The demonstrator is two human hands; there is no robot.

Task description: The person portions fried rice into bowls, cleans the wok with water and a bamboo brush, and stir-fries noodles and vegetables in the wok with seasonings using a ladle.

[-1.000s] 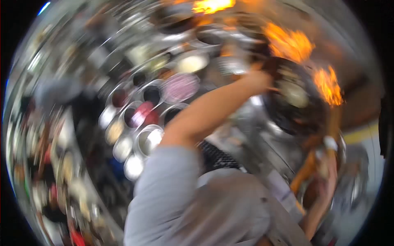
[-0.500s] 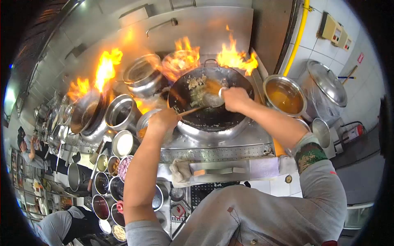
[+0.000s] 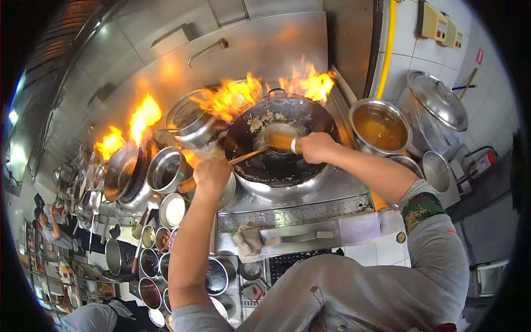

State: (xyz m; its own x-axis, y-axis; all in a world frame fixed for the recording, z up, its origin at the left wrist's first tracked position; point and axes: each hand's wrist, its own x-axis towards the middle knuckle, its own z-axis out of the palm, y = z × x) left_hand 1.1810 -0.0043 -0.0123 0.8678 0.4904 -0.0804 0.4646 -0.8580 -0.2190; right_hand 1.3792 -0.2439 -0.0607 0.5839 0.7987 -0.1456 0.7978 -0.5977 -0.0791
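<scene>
Over the wok (image 3: pixel 301 169), a ladle (image 3: pixel 248 157) is clasped in the left hand (image 3: pixel 213 175), a brown tool (image 3: pixel 281 142) in the right hand (image 3: pixel 318 148). Flames (image 3: pixel 318 84) are seen behind.

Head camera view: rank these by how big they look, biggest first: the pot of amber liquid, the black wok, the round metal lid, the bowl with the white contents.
1. Black wok
2. Amber-liquid pot and round metal lid: too alike to rank
3. Bowl with white contents
</scene>
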